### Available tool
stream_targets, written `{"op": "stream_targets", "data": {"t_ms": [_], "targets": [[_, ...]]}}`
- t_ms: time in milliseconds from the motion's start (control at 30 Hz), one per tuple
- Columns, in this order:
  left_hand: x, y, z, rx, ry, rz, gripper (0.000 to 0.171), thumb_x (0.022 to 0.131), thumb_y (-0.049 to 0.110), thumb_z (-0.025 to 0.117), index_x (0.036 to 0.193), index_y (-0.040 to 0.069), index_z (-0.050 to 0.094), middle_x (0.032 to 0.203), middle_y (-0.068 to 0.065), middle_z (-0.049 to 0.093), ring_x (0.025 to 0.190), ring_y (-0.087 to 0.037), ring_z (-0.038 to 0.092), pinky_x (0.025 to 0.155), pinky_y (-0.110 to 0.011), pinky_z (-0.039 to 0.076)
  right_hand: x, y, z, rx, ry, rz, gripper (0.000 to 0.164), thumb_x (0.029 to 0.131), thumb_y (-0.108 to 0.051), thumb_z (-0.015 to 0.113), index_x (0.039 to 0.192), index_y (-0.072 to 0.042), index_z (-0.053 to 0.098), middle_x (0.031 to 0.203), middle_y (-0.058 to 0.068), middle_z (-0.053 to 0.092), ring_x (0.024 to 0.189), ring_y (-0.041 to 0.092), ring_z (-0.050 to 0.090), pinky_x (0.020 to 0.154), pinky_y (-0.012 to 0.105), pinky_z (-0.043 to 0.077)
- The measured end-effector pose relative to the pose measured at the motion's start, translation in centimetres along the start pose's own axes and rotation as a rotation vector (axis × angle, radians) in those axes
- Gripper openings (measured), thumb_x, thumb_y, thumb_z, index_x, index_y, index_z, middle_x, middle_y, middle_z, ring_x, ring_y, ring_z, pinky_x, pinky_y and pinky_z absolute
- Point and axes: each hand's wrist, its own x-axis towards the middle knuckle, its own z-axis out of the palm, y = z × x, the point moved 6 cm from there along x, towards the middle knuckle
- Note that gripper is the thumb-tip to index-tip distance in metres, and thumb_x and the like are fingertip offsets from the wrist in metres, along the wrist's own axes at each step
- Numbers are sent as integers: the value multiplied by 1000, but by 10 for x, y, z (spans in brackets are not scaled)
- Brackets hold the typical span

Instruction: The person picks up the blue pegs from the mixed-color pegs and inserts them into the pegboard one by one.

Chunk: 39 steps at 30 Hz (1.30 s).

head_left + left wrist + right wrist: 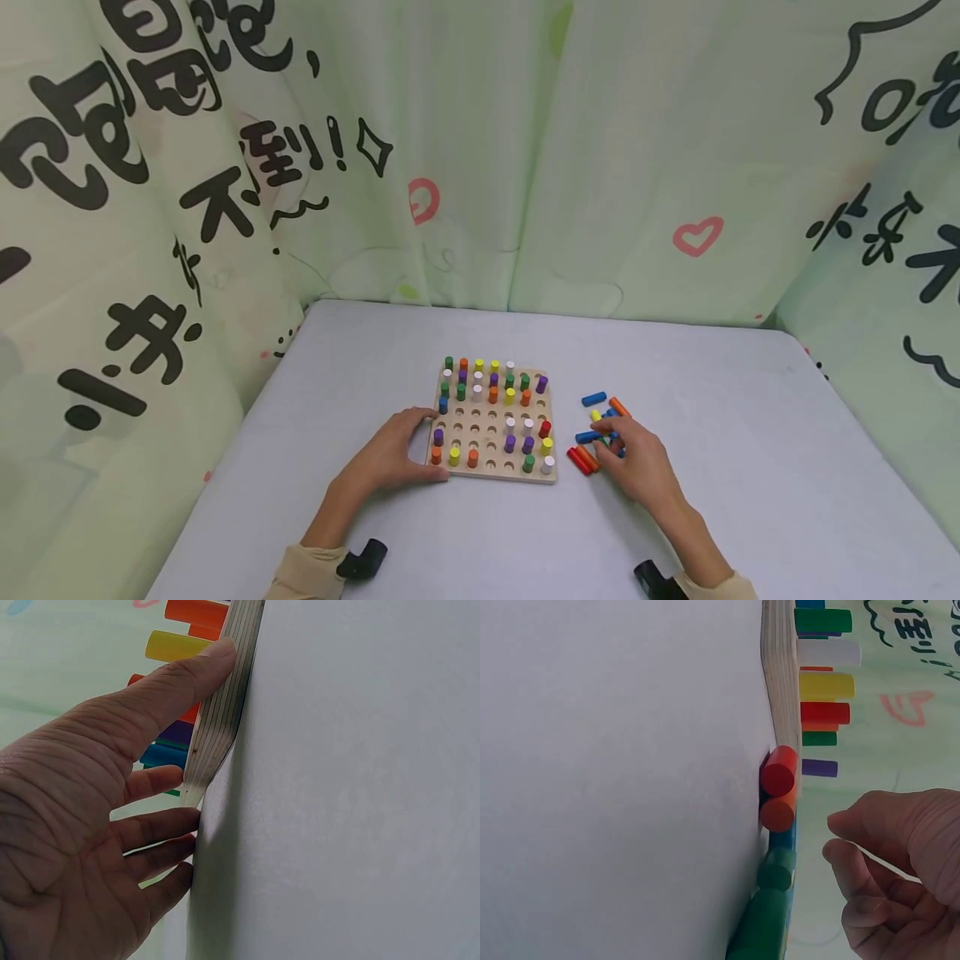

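The work looks more than half done: the square, pale wooden pegboard (pixel 487 476) lies flat on the white-covered surface (pixel 450 542), and more of its holes appear filled with short, upright coloured cylinder pegs (pixel 510 397) than bare. The far rows are nearly full; left over are bare holes across the middle, a few along the near edge and a few at the far right. A loose pile of blue, orange, yellow, red and green cylinder pegs (pixel 593 399) lies just beside the board's right side. The left hand (pixel 392 452) touches the board's near-left corner, fingers spread apart along its edge. The right hand (pixel 637 460) hovers at the pile, thumb and forefinger slightly apart, nothing visible between them.
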Motion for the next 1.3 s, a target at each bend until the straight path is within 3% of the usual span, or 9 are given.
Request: {"op": "stream_targets", "data": {"t_ms": [400,867,1300], "targets": [[1,-1,0,-3,-1,-21,95,70,47,93,148,14,51,154,-12,49,145,-35,42,117,-56,38,10,10,7,-34,-68,25,28,87,-2,74,115,1,71,80,3,55,63,14,45,52,23,36],[0,-1,0,-8,9,-10,95,69,47,94,147,13,51,154,-14,49,144,-36,42,116,-57,39,19,16,18,-59,-142,28,26,87,-2,72,112,1,72,99,9,69,69,15,46,58,25,37],[1,-2,1,-3,9,3,94,70,47,93,147,13,52,154,-15,48,144,-36,43,116,-56,39,22,16,22,-79,-172,27,21,88,-6,76,109,-2,72,87,3,66,68,15,45,58,26,37]]}}
